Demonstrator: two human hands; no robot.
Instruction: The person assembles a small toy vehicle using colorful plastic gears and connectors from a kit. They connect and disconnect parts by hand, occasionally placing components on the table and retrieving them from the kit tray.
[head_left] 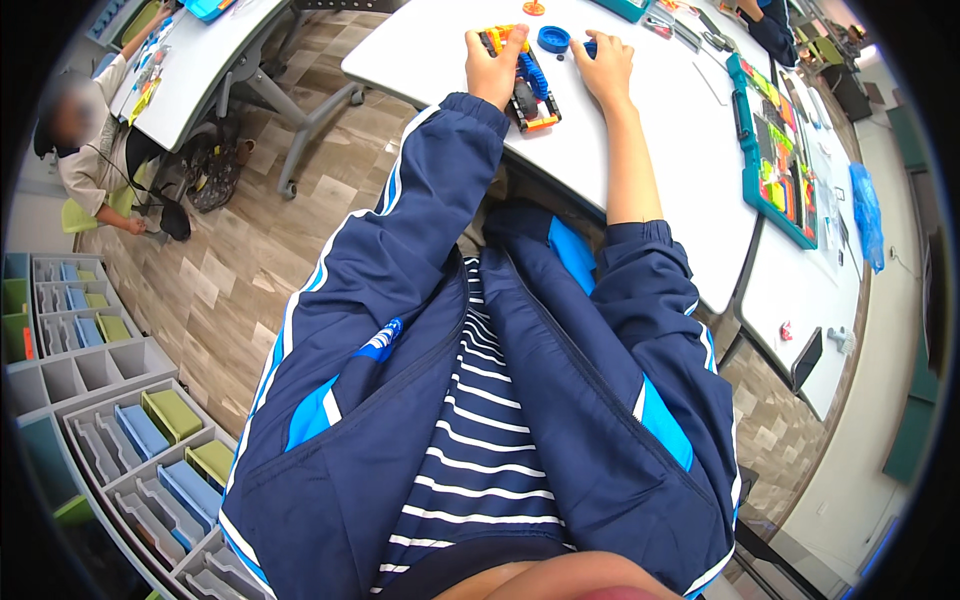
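On the white table (pixel 650 150), my left hand (pixel 492 70) grips the far end of a toy vehicle model (pixel 541 92) built of orange, blue and black plastic pieces. A black tyre shows on the model's near half. My right hand (pixel 606 72) is closed on a small blue plastic piece (pixel 591 47), mostly hidden by the fingers. Between the two hands lies a round blue wheel hub (pixel 553 39), with tiny dark bits beside it. Farther back stands a small orange part (pixel 534 8).
A teal case of sorted colourful parts (pixel 775 150) lies open at the right, near a blue plastic bag (pixel 866 215). Another teal box (pixel 625 8) is at the far edge. Left, a person (pixel 90 140) sits by a second table (pixel 190 80). Grey storage trays (pixel 100 385) stand lower left.
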